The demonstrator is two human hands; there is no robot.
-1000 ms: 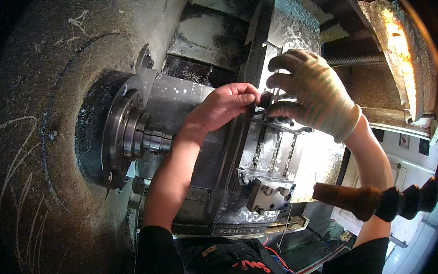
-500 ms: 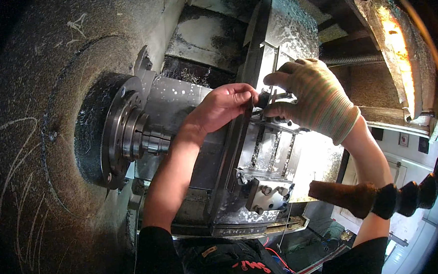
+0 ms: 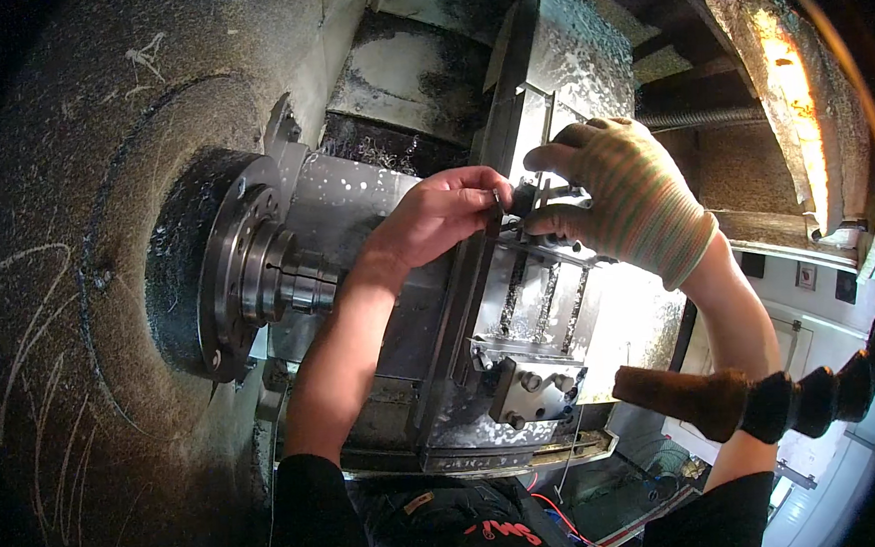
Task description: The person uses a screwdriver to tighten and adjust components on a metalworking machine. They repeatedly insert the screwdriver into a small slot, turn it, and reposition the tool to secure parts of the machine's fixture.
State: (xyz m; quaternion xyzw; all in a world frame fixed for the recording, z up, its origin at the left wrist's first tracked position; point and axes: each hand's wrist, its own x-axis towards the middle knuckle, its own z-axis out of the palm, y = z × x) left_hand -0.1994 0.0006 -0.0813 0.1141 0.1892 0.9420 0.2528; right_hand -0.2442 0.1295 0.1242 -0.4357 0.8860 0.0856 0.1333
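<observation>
My bare left hand [image 3: 444, 213] reaches in from the left, its thumb and fingertips pinched on a small, thin, dark piece [image 3: 498, 206]; its exact kind is too small to tell. Just right of it, my right hand [image 3: 633, 191], in a striped knit glove with dark fingertips, curls around a small metal tool holder [image 3: 557, 194] with a dark round end. The gloved thumb lies below this holder and the forefinger above; the other fingers are partly hidden. Both hands are over the slotted metal slide [image 3: 534, 298] of a lathe.
Left of my forearm, the round chuck [image 3: 227, 276] with a stepped collet nose [image 3: 303, 282] juts from the stained wall. A bolted block [image 3: 535, 393] sits low on the slide. A jointed coolant hose [image 3: 706, 397] crosses before my right forearm. A lamp [image 3: 793, 101] glows at upper right.
My left fingertips have shifted very slightly left and down with the thin piece. My right hand stays almost still around the tool holder.
</observation>
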